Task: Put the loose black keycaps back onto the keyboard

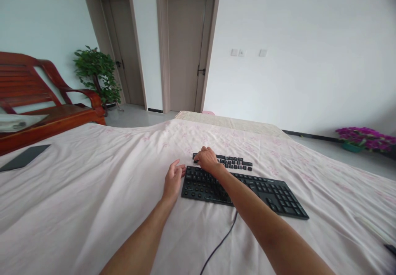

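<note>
A black keyboard (262, 190) lies on the cloth, its left part showing bare round key sockets in the rows nearest me. Beyond its far edge, loose black keycaps (236, 162) are laid out in rows. My right hand (206, 158) reaches across the keyboard to the left end of these rows. Its fingers are bent down and drawn together at a keycap (195, 156), with the fingertips partly hidden. Beside the keyboard's left end is my left hand (173, 179), fingers apart and holding nothing, the tips near the keyboard's corner.
A pale flowered cloth (123, 176) covers the wide surface. The keyboard's cable (219, 244) runs toward me. A dark flat object (24, 157) lies far left. Around stand a wooden bench (55, 91), a green plant (95, 72), purple flowers (366, 138) and two doors.
</note>
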{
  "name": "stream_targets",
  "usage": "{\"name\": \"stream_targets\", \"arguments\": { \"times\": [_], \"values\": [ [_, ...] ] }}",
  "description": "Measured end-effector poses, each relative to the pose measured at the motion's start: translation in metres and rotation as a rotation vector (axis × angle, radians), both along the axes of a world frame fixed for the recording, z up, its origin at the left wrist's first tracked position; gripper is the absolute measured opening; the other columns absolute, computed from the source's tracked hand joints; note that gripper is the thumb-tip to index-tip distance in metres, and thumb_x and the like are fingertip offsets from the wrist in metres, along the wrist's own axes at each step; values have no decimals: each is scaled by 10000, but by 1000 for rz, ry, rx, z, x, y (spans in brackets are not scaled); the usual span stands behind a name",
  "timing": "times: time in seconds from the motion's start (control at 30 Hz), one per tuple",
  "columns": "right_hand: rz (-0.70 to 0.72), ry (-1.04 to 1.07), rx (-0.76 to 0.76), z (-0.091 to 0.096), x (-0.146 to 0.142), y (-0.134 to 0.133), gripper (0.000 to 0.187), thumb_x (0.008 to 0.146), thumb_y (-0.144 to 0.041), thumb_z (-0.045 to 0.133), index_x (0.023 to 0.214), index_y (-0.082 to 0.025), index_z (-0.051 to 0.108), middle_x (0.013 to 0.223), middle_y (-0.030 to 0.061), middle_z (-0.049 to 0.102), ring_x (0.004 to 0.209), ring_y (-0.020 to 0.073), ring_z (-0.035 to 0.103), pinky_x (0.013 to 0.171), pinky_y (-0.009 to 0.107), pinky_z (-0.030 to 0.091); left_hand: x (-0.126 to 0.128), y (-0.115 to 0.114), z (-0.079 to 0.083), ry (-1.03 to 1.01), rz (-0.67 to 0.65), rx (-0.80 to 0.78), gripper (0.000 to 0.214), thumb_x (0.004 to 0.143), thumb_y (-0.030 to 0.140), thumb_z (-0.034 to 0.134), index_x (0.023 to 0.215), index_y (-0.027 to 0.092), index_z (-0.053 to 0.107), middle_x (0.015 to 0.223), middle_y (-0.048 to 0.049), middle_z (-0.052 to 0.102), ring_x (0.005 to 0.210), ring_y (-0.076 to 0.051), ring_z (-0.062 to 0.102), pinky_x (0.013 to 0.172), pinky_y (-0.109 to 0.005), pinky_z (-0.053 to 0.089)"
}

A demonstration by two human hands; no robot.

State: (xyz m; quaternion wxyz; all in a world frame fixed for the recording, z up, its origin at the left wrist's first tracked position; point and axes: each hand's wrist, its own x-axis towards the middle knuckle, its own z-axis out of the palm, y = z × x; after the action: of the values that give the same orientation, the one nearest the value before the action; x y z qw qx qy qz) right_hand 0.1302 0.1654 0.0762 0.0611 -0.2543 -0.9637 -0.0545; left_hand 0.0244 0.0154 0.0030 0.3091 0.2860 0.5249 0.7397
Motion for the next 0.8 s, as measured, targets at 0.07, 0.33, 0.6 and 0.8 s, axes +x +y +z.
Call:
{"name": "stream_targets", "arguments": {
  "times": [0.07,0.33,0.6,0.8],
  "values": [
    [3,-2,-2,1,-1,0,226,790,-159,633,946,-259,761,969,60,743,1049,232,527,888,325,323,-1,0,-1,8,-6,-3,459,880,320,539,1303,149,487,1121,-149,672,966,-198,687,931,-384,512],
    [-143,273,-287,13,19,-27,294,762,-258,661,1042,-322,723,980,-13,738,927,197,638,803,294,441,-13,2,-1,116,-108,-20,339,860,286,548,1165,148,604,1063,-118,686,957,-199,677,927,-378,510],
    [-245,694,-1248,0,46,-76,282,627,-153,734,908,-173,726,851,20,727,658,127,651,566,225,522,-14,1,1,161,-136,-31,264,825,255,560,1032,147,683,1049,-111,713,1021,-220,655,947,-388,491],
    [-305,788,-1536,-6,48,-90,272,625,-137,763,891,-130,703,701,17,685,614,114,650,563,210,537,-15,-2,1,226,-140,-58,257,818,245,548,1009,158,698,1036,-97,725,996,-215,663,947,-371,483]
  ]
}}
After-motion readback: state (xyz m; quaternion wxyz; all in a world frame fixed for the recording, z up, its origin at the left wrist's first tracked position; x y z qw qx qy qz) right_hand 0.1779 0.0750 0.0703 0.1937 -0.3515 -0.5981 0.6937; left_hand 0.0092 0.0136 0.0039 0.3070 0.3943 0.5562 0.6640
